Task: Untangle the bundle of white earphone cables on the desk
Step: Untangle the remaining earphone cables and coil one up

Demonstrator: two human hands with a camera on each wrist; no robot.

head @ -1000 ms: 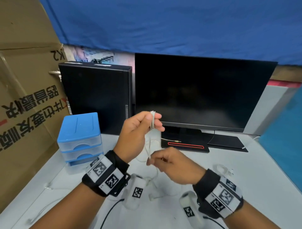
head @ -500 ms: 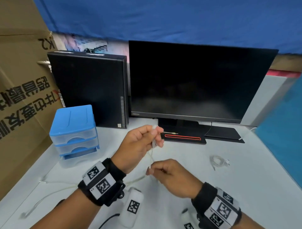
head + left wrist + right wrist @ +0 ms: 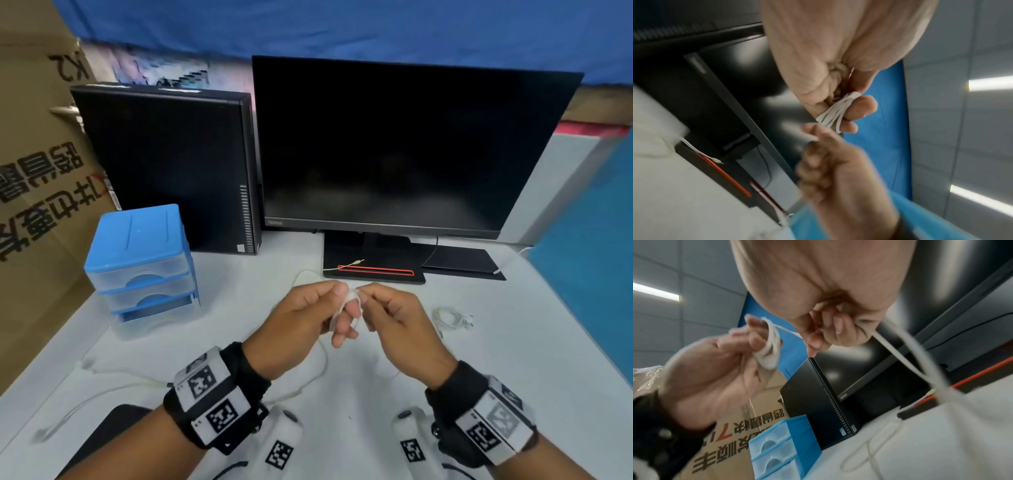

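Fingers (image 3: 346, 320) of the left hand (image 3: 301, 322): curling, with thumb pressing several loops of thin white earphone cable (image 3: 835, 113) wound round the first two fingertips, above the desk, in front of the monitor stand

Fingers (image 3: 380, 294) of the right hand (image 3: 399, 325): pinching one strand of the same white cable just beside the left fingertips; remaining fingers curling toward the palm

Left to right across the white desk (image 3: 513, 342):
- brown cardboard box with printed characters (image 3: 37, 192), standing at the far left edge
- loose length of white cable with an earbud end (image 3: 68, 411), trailing over the desk from under the left wrist
- small blue-topped, translucent plastic drawer unit (image 3: 142, 263), sitting just in front of the computer
- black upright desktop computer case (image 3: 164, 164), standing beside the monitor
- black flat monitor (image 3: 411, 144), screen showing dark; its black base with a red outline strip (image 3: 375, 270) is carrying the cable's plug end (image 3: 358, 261)
- second small coiled bundle of white earphones (image 3: 452, 320), lying on the desk, near the right hand but apart from it
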